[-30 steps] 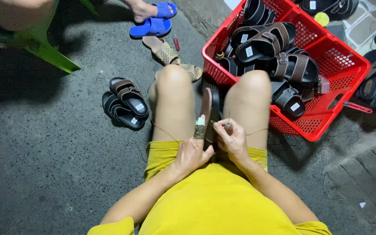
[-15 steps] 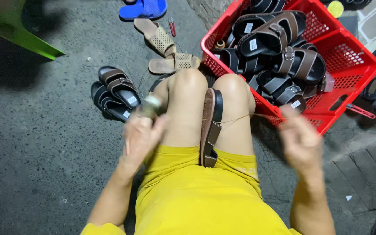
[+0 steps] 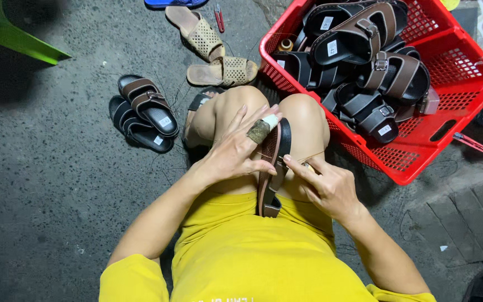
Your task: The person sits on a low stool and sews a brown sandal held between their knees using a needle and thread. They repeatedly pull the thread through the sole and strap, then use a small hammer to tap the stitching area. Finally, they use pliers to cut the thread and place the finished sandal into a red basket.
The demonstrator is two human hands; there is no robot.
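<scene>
A big red plastic basket sits on the ground to the right of the knees. It is full of brown and black sandals. Small white square stickers are stuck on the soles inside some of them. Two dark sandals lie on the ground to the left, and they have small white stickers too. Two tan sandals with little holes lie near the top, with a small red tool just beside them. A green chair leg shows in the top left corner.

The person sits in yellow clothes. A brown sandal stands on its edge between the two knees, running from the knees down to the lap.

The left hand rests on the left side of the sandal. Its fingers are spread out wide and laid against the sandal and the knee. One finger has white tape and a brownish cap on it. The thumb presses on the sandal's edge.

The right hand is on the right side of the sandal. Its fingers are pinched together right beside the sandal's edge, and a thin thread runs there. The thing it pinches is too small to see well.
</scene>
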